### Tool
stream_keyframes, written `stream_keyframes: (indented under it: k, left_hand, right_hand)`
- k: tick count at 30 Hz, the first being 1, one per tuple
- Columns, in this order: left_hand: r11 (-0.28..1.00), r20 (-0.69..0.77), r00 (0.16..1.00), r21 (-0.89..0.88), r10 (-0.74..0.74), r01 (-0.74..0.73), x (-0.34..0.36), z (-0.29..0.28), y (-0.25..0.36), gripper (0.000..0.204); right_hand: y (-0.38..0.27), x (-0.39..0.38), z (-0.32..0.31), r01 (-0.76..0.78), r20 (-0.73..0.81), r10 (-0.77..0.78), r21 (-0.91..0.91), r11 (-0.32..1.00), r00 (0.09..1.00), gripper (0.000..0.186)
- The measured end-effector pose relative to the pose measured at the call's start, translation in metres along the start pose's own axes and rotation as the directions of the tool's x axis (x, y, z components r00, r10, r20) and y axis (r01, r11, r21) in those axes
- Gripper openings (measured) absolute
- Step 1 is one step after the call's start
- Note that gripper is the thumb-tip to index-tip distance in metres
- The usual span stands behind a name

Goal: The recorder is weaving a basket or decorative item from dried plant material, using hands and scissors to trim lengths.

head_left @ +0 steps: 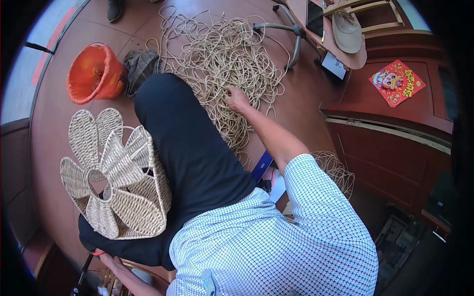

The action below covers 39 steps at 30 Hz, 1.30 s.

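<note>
My right hand (237, 98) reaches into a large tangled pile of beige cord (224, 54) on the floor, fingers curled on the strands. My left hand (111, 261) is low at the left, beside my leg, at a red-handled object (98, 252); its fingers are partly hidden, so I cannot tell its grip. On my black trouser leg (185, 138) rests a woven beige piece (133, 207) with flower-petal panels round a ringed hole and a thin loop at its top.
An orange bucket (84, 79) and dark plaid cloth (138, 66) lie left of the cord. A wheeled chair base (296, 32), a board with a phone (314, 19), a red cabinet (380, 163) and another cord coil (340, 172) are right. A shoe (114, 11) shows at the top.
</note>
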<state>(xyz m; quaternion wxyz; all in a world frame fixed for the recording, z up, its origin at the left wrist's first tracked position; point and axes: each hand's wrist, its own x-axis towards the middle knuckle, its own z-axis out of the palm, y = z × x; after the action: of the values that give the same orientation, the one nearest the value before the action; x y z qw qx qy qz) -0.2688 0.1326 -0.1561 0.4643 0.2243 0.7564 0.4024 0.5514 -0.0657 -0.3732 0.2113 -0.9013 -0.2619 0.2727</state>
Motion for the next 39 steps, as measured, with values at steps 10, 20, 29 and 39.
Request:
stream_keyframes:
  k: [10,20,29,39]
  left_hand:
    - [0.999,0.019,0.999,0.024,-0.027,0.027,-0.013,0.000,0.010,0.049]
    - [0.758,0.026,0.757,-0.011,0.653,-0.653,-0.152,0.131,0.112,0.016]
    - [0.931,0.673,0.694,0.023,0.256,-0.365,-0.342,0.266,0.115,0.031]
    - [0.968,0.839,0.527,-0.002,0.137,-0.250,-0.387,0.307,0.051,0.021]
  right_hand:
    - [-0.033,0.051,0.059,-0.201,0.365,0.053,0.379,0.903,0.929,0.058]
    - [-0.042,0.051,-0.028,-0.124,0.099,0.076,0.822,0.555,0.992,0.029]
    - [-0.203,-0.123,-0.196,0.585,-0.490,-0.325,0.617,0.527,0.809,0.018]
    - [-0.251,-0.304,-0.127,0.602,-0.135,-0.666,0.584,0.545,0.734,0.023]
